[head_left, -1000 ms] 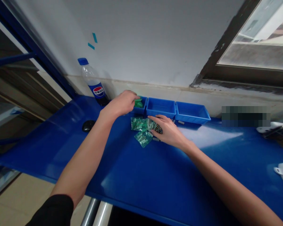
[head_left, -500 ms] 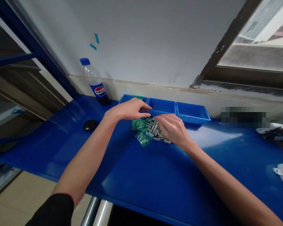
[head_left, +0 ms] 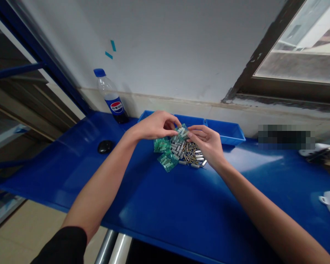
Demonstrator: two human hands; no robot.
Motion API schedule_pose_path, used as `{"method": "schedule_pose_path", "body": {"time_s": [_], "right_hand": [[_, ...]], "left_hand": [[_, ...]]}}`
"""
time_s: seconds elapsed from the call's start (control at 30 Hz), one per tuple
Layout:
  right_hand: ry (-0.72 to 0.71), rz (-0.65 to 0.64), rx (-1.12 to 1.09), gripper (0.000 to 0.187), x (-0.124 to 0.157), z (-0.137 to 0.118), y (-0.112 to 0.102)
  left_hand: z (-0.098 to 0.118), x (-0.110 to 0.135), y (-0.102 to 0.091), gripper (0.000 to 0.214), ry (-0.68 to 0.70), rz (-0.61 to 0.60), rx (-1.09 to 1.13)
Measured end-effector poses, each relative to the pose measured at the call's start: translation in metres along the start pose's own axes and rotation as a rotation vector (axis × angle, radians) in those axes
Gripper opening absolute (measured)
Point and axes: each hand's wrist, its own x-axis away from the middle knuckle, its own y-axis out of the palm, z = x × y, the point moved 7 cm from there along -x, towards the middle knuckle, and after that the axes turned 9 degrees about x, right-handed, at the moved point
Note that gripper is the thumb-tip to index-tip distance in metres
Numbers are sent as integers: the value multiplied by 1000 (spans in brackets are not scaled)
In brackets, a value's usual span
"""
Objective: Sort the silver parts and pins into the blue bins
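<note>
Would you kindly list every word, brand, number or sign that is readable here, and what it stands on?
"百事可乐": white characters in the red, white and blue emblem on the label of the bottle; they are small and blurred, so this is a likely reading.
Green bag between the hands: no text can be made out.
Pixelated patch at right: nothing readable.

Translucent green bag [head_left: 180,137], pale pieces [head_left: 183,131] inside

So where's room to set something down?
The glossy blue tabletop is bare between green plastic packets and its front edge, and left of the black rounded mouse. It's crowded around left hand and right hand: loose metal pieces, blue plastic bins.
</note>
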Motion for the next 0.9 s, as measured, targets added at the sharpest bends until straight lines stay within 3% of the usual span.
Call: {"method": "schedule_pose_path", "body": {"time_s": [0.1, 0.23, 0.3, 0.4, 0.47, 0.63, 0.7, 0.8, 0.9], "right_hand": [[9, -12, 0, 35, -1, 0, 1], [37, -19, -26, 30, -1, 2, 1], [42, -29, -57, 27, -1, 2, 2], [43, -51, -87, 25, 0, 2, 4], [52, -67, -89, 25, 1, 2, 5], [67, -89, -81, 26, 1, 1, 7], [66, -91, -86, 25, 1, 1, 8], [58, -93, -85, 26, 2, 0, 8], [67, -106, -72, 28, 2, -1, 8]], "left_hand": [[-7, 3, -23, 27, -21, 138, -163], [-32, 11, -60, 26, -118, 451, -484], [-51, 14, -67, 28, -209, 485, -598], [-85, 17, -61, 36, -414, 295, -680], [-96, 20, -58, 41, -488, 214, -675], [-66, 15, -60, 34, -287, 296, -658], [-56, 9, -48, 29, -235, 176, -548], [-53, 3, -13, 38, -231, -132, -442], [-59, -2, 11, 55, -264, -236, -476]]}}
